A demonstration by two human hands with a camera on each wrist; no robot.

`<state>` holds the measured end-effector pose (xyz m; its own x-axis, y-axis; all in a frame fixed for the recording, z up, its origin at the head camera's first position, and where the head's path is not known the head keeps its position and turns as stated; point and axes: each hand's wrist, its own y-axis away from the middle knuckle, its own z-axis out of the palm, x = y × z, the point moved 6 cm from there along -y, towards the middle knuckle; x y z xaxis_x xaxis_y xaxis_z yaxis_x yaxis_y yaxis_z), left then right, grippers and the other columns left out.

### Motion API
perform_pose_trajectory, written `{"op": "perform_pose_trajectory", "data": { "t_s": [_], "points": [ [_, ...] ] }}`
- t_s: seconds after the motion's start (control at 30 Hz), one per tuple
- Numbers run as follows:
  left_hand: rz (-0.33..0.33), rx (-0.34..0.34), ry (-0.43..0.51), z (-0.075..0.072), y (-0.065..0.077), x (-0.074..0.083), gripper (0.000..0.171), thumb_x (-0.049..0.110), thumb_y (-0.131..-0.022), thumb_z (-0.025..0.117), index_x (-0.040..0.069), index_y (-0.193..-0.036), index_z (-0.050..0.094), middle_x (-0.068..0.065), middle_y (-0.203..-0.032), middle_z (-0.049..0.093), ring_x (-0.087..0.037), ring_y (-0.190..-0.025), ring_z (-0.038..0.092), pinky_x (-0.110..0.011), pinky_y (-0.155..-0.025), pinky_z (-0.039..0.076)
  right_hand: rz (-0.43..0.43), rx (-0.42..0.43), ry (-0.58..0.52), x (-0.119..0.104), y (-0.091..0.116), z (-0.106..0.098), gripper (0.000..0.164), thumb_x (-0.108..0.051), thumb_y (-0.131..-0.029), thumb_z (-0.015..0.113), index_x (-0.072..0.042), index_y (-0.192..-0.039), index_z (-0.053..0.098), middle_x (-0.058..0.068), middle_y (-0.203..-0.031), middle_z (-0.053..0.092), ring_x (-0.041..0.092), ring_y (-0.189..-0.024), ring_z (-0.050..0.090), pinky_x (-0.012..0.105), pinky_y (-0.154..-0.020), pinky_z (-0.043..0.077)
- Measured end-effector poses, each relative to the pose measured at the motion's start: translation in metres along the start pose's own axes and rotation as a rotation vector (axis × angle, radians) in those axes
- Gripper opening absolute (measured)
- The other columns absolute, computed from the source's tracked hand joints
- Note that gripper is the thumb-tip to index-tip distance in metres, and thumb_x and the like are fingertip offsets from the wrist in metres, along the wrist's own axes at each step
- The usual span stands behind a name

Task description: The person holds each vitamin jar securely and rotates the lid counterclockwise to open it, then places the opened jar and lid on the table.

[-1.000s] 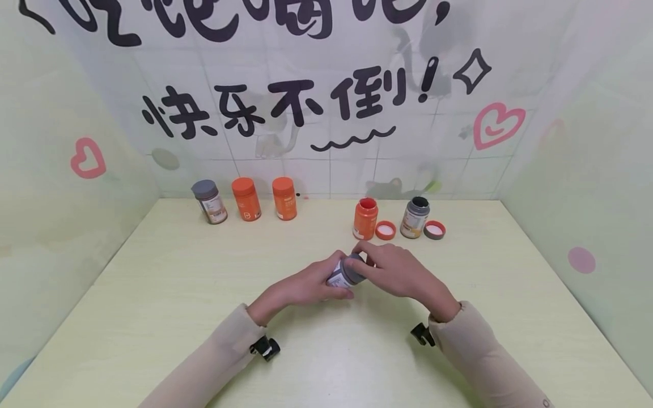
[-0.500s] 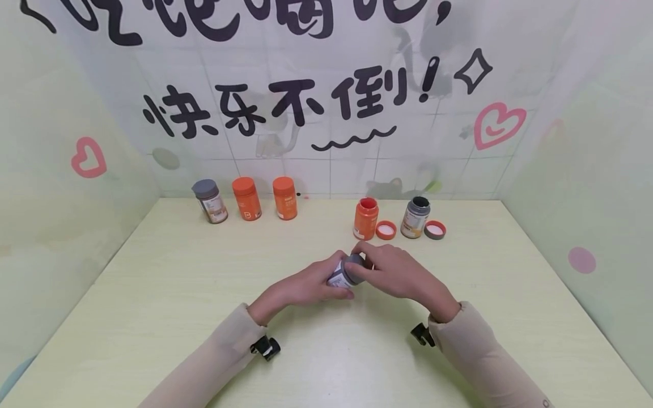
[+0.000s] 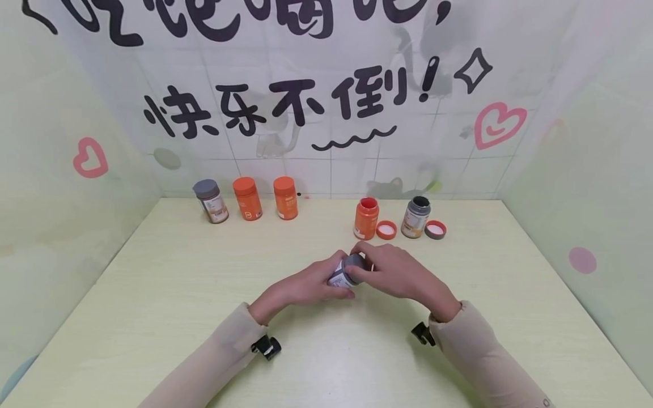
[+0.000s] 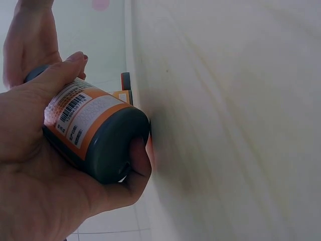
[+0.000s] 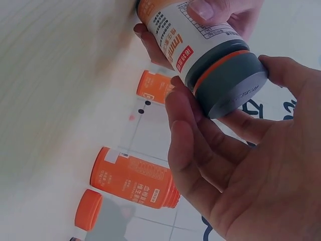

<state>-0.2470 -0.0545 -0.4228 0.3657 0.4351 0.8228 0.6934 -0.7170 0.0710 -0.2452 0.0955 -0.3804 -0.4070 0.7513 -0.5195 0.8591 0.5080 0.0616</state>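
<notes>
My left hand (image 3: 306, 284) grips a grey supplement bottle (image 3: 338, 277) with a white and orange label, tilted with its capped end up and to the right. In the left wrist view the fingers wrap the bottle (image 4: 88, 118), and one fingertip presses its dark base. My right hand (image 3: 398, 272) holds the grey cap (image 5: 235, 85) between thumb and fingers. An orange ring shows between cap and bottle neck in the right wrist view. Both hands are over the middle of the table, in front of an uncapped orange bottle (image 3: 365, 221).
Along the back left stand a capped grey bottle (image 3: 211, 204) and two capped orange bottles (image 3: 247, 201). At back right, an orange lid (image 3: 386, 229) lies by the open orange bottle. Beside it are an open grey bottle (image 3: 415, 218) and a grey-rimmed lid (image 3: 436, 229).
My right thumb has shifted slightly down along the cap's side. Both hands and the bottle otherwise keep their place.
</notes>
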Motion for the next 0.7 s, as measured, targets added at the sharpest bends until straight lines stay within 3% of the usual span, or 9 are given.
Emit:
{"op": "perform_pose_trajectory", "data": {
  "t_s": [0.3, 0.7],
  "points": [
    [-0.015, 0.000, 0.014, 0.0005, 0.0003, -0.0019, 0.050, 0.027, -0.097, 0.073, 0.014, -0.135, 0.044, -0.010, -0.127, 0.065, -0.018, -0.100, 0.061, -0.029, -0.079, 0.054, 0.006, 0.038, -0.005, 0.0016, -0.0009, -0.0016, 0.043, -0.057, -0.103, 0.052, -0.022, -0.124, 0.063, -0.005, -0.088, 0.069, 0.011, -0.076, 0.061, 0.030, -0.067, 0.051],
    [0.008, 0.002, 0.008, -0.0004, 0.0000, -0.0004, 0.048, 0.027, -0.097, 0.073, 0.013, -0.133, 0.045, -0.009, -0.125, 0.065, -0.016, -0.100, 0.061, -0.027, -0.080, 0.054, 0.009, 0.023, -0.035, 0.0007, -0.0008, -0.0005, 0.035, -0.049, -0.102, 0.056, -0.024, -0.125, 0.063, -0.008, -0.097, 0.072, 0.008, -0.083, 0.064, 0.030, -0.074, 0.054]
  ]
}}
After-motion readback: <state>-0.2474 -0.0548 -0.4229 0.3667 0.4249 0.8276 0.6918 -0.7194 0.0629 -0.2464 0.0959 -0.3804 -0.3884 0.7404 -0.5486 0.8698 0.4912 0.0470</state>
